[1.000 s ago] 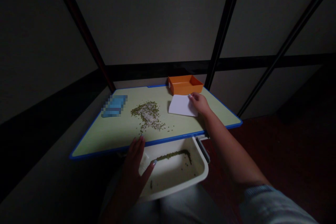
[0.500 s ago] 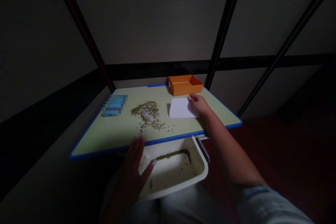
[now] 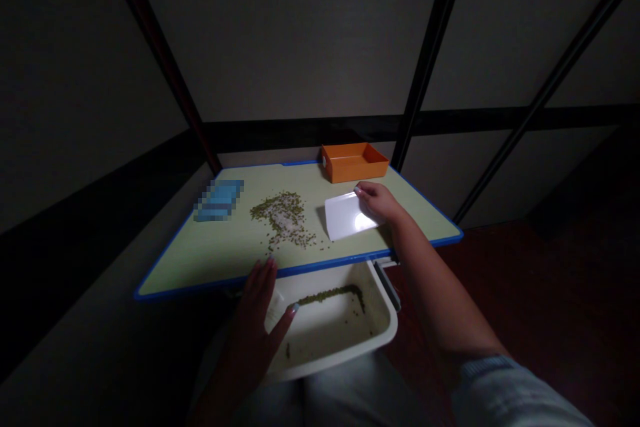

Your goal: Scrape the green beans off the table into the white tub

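A thin white plastic scraper (image 3: 343, 217), flat with rounded corners, is pinched at its far edge by my right hand (image 3: 377, 200). It is tilted above the pale yellow board and shows a bright glare. To its left lies a loose pile of small green beans mixed with white grains (image 3: 285, 217). My left hand (image 3: 257, 317) is open at the left end of a white basin (image 3: 385, 330), fingers stretched toward the board's near edge and thumb reaching over the basin. Green beans (image 3: 325, 295) line the basin's far inner side, and a few are scattered on its floor.
The pale board (image 3: 200, 257) has a blue rim. An orange open box (image 3: 355, 170) stands at its back right. A blurred blue item (image 3: 220, 200) lies on the left. Behind the board rises a panelled wall (image 3: 300, 33) with dark strips.
My right hand has tilted the scraper, and its left lower corner has come nearer to me. Glare now shows on it. My left hand, the pile and the basin stay as they were.
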{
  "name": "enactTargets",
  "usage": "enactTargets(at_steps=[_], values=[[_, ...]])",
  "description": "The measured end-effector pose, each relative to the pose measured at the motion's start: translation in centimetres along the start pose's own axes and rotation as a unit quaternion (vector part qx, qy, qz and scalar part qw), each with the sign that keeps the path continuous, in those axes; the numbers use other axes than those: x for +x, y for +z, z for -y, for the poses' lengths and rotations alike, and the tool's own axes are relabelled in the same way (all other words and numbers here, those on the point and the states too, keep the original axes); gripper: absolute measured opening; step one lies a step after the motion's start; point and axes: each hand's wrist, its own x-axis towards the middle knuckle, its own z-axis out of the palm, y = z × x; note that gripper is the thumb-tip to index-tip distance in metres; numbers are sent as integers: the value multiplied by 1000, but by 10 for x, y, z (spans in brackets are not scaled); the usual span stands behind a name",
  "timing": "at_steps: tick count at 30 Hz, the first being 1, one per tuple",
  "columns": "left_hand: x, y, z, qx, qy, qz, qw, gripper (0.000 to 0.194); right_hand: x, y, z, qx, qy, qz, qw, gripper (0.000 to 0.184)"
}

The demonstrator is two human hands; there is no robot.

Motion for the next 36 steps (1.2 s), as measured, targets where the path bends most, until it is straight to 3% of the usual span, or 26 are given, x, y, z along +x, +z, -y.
enactTargets(at_steps=[13, 36], values=[[-1, 3, 2, 3, -2, -7, 1000, 71, -3, 5, 10, -11, -4, 52, 999, 35], [0, 2, 2, 7, 2, 1, 1000, 71, -5, 9, 12, 47, -27, 78, 996, 40]])
